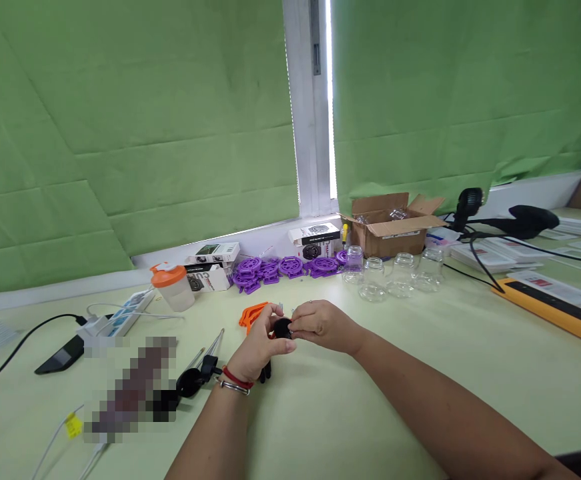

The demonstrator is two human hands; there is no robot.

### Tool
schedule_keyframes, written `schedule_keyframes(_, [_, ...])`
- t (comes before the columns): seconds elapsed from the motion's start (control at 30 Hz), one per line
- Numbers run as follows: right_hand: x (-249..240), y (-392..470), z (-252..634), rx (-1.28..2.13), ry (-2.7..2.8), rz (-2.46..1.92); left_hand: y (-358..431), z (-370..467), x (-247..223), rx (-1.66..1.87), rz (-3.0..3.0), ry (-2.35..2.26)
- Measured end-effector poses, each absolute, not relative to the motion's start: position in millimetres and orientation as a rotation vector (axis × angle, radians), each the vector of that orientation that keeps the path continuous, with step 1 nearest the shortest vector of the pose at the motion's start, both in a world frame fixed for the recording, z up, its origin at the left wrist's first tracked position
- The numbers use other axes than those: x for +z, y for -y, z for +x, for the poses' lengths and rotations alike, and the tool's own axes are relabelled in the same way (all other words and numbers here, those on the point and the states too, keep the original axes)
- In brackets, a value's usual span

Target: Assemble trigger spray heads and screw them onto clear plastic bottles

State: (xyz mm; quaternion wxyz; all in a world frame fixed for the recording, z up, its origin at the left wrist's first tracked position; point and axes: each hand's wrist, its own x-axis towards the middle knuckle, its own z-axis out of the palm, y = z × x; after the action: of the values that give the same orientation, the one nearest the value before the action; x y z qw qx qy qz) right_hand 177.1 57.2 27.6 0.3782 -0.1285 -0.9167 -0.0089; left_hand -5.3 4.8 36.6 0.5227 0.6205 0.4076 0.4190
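Note:
Between my hands, above the table, is a small round black part [283, 327]. My left hand [257, 343] curls around it, thumb in front and fingers behind. From the other side my right hand [323, 325] presses its fingertips together against the part's right edge; whether something smaller is in that pinch is hidden. Orange plastic pieces [251, 316] lie just behind my left hand. Beside my left wrist are black parts with metal rods [201, 373]. More small black pieces [266, 372] show partly under that wrist.
Purple plastic wheel-like parts [290, 267] lie along the back, near white boxes [315, 241]. Clear glass jars [371, 283] stand before an open cardboard box [393, 233]. An orange-lidded cup [173, 287] and a power strip [131, 312] are left; an orange-and-black bar [555, 313] lies right.

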Motion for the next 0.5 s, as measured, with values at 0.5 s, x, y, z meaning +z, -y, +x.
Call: schedule_keyframes(0.5, [31.5, -55.5, 181.7, 0.398, 2.252, -0.439, -8.5, -10.0, 35.7, 1.160, 1.456, -1.019])
